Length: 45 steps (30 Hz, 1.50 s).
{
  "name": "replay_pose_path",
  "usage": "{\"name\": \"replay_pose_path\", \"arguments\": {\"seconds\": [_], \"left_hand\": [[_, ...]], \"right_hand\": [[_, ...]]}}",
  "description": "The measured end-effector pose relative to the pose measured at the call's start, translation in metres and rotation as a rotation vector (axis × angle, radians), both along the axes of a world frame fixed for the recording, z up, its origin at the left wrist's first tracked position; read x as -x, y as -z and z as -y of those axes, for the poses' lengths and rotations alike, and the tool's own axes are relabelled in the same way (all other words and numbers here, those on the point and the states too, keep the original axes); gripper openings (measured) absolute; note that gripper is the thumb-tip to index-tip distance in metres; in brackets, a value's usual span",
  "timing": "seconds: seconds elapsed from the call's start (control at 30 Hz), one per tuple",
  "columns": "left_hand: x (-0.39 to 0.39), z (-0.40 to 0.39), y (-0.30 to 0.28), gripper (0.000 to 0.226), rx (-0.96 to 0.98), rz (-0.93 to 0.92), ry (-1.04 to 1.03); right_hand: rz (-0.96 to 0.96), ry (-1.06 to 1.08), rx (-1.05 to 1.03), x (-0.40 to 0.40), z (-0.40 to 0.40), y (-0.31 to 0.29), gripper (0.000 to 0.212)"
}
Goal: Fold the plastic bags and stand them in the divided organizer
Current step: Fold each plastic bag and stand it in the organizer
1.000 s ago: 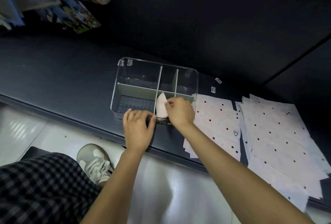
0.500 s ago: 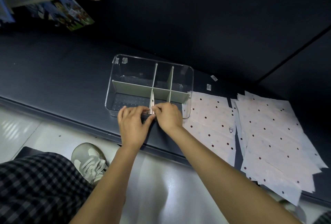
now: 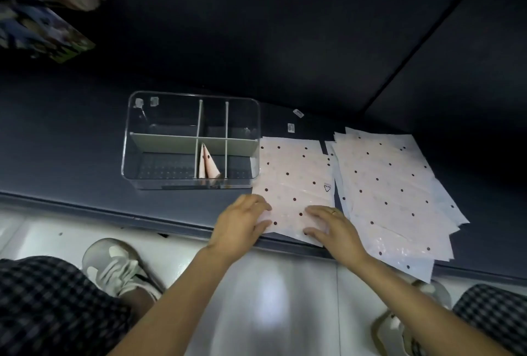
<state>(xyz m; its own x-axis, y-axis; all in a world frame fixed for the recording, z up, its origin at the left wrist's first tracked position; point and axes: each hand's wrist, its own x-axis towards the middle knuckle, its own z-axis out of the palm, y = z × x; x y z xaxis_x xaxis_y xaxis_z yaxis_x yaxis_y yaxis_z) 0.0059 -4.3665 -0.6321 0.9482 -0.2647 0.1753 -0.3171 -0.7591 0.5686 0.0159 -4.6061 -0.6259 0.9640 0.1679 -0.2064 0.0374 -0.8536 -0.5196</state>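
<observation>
One folded bag (image 3: 207, 167) stands in the organizer (image 3: 190, 181); beside it our left hand (image 3: 242, 223) and right hand (image 3: 332, 224) rest flat and open on the next bag (image 3: 293, 184), many left.

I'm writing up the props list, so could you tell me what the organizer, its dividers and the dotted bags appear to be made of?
Organizer: clear, glossy hard plastic, probably acrylic; the surface shows through its walls.
Dividers: opaque, matte grey-green panels, likely plastic.
Dotted bags: thin, pale pink film with dark dots, faintly shiny; a folded one stands inside.
</observation>
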Motion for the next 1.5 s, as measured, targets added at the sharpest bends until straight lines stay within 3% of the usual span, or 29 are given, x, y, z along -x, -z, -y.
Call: {"name": "replay_pose_path", "arguments": {"seconds": [0.1,0.23,0.3,0.43,0.63,0.8,0.97,1.07,1.13,1.27,1.3,1.4,1.5], "left_hand": [[0.011,0.015,0.022,0.053,-0.181,-0.207,0.168],[0.017,0.019,0.03,0.058,-0.326,-0.199,0.212],[0.019,0.021,0.027,0.052,-0.31,-0.164,0.187],[0.016,0.025,0.02,0.043,-0.228,-0.105,0.174],[0.017,0.029,0.009,0.031,-0.226,-0.007,0.172],[0.021,0.03,0.011,0.029,-0.202,-0.016,0.184],[0.027,0.029,0.011,0.042,-0.202,0.003,0.248],[0.024,0.023,0.012,0.063,-0.234,-0.045,0.243],[0.019,0.017,0.013,0.064,-0.171,-0.145,0.212],[0.011,0.021,0.007,0.013,0.075,-0.242,-0.046],[0.009,0.024,0.005,0.012,0.129,-0.264,-0.108],[0.002,0.036,-0.001,0.017,0.282,-0.334,-0.192],[0.004,0.052,-0.007,0.047,0.362,-0.237,-0.273]], "right_hand": [[-0.038,-0.147,0.111,0.019,0.026,0.016,0.058],[0.158,-0.16,0.11,0.027,0.034,0.028,0.023],[0.19,-0.161,0.096,0.027,0.034,0.027,0.012],[0.146,-0.15,0.007,0.022,0.038,0.019,0.015],[0.088,-0.392,0.122,0.02,0.052,0.016,0.038],[0.286,-0.396,0.08,0.03,0.047,0.015,0.015],[0.249,-0.357,0.041,0.037,0.048,0.018,0.002],[0.082,-0.235,-0.06,0.035,0.052,0.011,0.016],[-0.067,-0.174,-0.17,0.03,0.054,-0.003,0.013],[-0.173,-0.033,-0.393,0.012,0.059,-0.026,0.02],[-0.154,0.009,-0.437,0.006,0.058,-0.03,0.022],[-0.085,0.144,-0.53,-0.017,0.054,-0.034,0.016],[-0.026,0.227,-0.521,-0.041,0.045,-0.03,0.013]]}}
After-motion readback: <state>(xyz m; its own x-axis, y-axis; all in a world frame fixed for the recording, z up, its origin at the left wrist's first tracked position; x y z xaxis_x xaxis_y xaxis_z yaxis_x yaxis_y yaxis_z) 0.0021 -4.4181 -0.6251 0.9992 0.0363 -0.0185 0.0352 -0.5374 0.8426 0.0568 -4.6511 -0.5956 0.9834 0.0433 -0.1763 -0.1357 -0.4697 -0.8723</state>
